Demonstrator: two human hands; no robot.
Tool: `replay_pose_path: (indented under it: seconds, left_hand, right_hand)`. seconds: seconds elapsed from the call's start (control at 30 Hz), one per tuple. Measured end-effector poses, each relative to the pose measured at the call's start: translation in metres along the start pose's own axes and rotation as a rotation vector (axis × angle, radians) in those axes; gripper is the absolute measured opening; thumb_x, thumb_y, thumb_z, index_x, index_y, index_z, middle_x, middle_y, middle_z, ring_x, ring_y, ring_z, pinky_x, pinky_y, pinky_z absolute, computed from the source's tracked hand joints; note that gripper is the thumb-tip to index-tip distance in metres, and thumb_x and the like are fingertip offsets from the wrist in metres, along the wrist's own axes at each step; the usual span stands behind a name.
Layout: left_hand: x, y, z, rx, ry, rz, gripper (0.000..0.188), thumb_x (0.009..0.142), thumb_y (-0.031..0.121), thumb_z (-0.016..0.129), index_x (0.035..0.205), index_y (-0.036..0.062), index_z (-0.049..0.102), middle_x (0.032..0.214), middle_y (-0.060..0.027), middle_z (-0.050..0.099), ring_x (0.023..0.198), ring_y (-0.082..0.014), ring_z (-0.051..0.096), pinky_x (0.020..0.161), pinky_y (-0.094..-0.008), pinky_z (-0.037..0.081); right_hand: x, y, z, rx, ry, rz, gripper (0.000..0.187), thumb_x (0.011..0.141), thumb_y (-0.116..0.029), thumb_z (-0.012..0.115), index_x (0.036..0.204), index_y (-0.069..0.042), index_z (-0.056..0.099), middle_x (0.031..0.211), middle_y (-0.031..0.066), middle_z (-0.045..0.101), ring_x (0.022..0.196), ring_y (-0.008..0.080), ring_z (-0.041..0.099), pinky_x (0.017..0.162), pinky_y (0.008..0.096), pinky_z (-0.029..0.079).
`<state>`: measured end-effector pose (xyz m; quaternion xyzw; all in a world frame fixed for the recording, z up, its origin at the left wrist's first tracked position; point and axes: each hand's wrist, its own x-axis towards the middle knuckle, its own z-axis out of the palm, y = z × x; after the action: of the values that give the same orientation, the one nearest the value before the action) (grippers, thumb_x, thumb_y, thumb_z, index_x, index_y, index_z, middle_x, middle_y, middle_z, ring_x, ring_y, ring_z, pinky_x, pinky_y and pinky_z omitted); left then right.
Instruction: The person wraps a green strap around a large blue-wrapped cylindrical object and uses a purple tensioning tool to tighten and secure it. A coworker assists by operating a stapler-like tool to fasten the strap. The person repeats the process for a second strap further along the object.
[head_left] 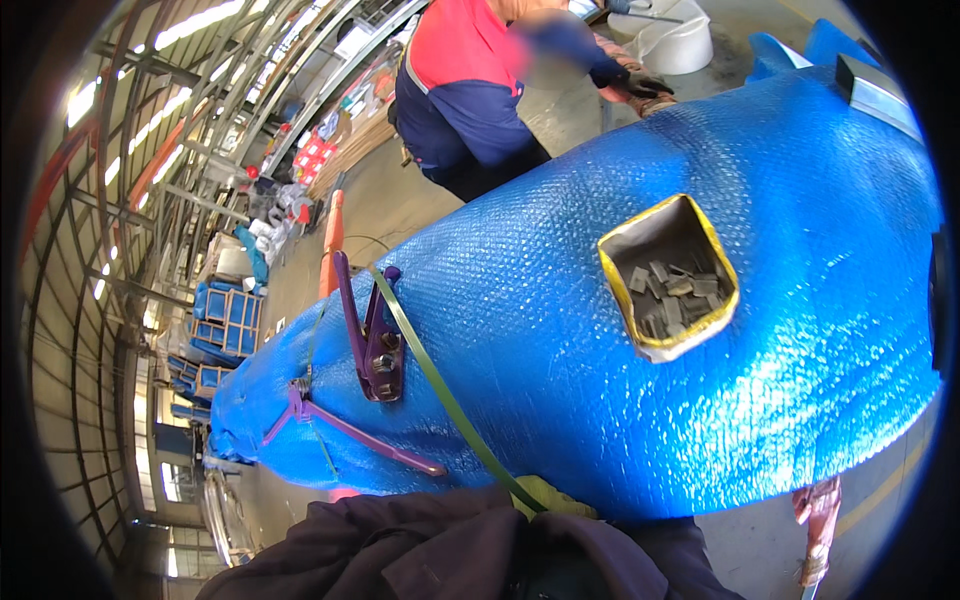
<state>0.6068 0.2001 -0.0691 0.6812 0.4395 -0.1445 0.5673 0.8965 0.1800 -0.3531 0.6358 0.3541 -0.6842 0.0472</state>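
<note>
A green strapping band point(432, 370) runs over a long bundle wrapped in blue bubble film point(520, 270) and down to my body. At its near end, a yellow-green glove, which looks like my right hand point(553, 496), is closed on the band; its fingers are partly hidden. My left hand does not show. Left of the band lies a purple strapping tool point(380, 365) with long handles and a bolted head. A second purple long-handled tool point(365, 442) rests farther left, by another thin green band point(313, 345). On the bundle's right stands a yellow-rimmed box point(670, 345) of small grey metal strapping seals point(675, 295).
Across the bundle a person point(465, 95) in a red and navy jacket bends, a dark-gloved hand point(645, 85) at the far edge. An orange post point(332, 240) and a pink-wrapped leg point(820, 530) stand beside the bundle. A white roll point(680, 40) sits on the floor behind.
</note>
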Motion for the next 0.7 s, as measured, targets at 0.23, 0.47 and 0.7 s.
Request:
replay_pose_path:
  seconds: [0.23,0.47,0.7]
  left_hand:
    - [-0.006,0.002,0.012,0.073,0.000,0.006,0.038,0.118,0.040,0.058,0.134,0.0113,0.077,0.113,-0.0101,0.080,0.104,-0.0219,0.077,0.093,-0.0394,0.061]
    - [-0.027,-0.008,0.012,0.083,-0.033,-0.056,0.036,0.118,0.038,0.057,0.132,0.0116,0.077,0.113,-0.0102,0.080,0.105,-0.0223,0.077,0.093,-0.0396,0.062]
    - [-0.071,-0.015,0.003,0.033,-0.049,-0.189,0.035,0.118,0.036,0.056,0.131,0.0119,0.077,0.114,-0.0103,0.080,0.105,-0.0227,0.077,0.093,-0.0397,0.062]
  right_hand:
    - [-0.023,0.024,0.011,0.021,0.043,-0.009,0.053,0.114,-0.038,0.073,0.153,-0.001,0.069,0.134,0.0158,0.080,0.118,0.0247,0.077,0.100,0.0407,0.063]
    - [-0.010,0.052,0.018,0.017,0.024,0.039,0.053,0.115,-0.038,0.073,0.153,-0.001,0.069,0.134,0.0158,0.080,0.117,0.0249,0.078,0.099,0.0408,0.064]
    - [0.036,0.058,0.019,-0.007,-0.026,0.060,0.052,0.115,-0.038,0.072,0.152,-0.001,0.070,0.133,0.0157,0.080,0.116,0.0251,0.078,0.099,0.0408,0.064]
